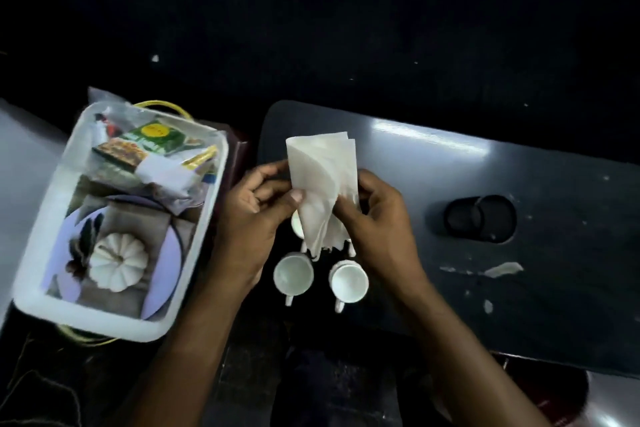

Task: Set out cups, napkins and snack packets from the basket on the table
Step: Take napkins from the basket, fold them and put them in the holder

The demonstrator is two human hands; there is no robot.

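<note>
Both hands hold a white paper napkin (320,177) upright above the dark table (519,184). My left hand (258,208) pinches its left edge and my right hand (375,218) grips its lower right part. Two white cups stand on the table below the napkin: one (293,274) on the left, one (347,280) on the right. Another white cup (297,224) shows partly behind the napkin. The white basket (45,225) sits to the left, with a green snack packet (156,139) and other packets in its far end.
In the basket's near end lies a picture with a white pumpkin (117,262). The table has a round recessed cup holder (479,220) to the right and scraps of torn paper (504,269) near it. The surroundings are dark.
</note>
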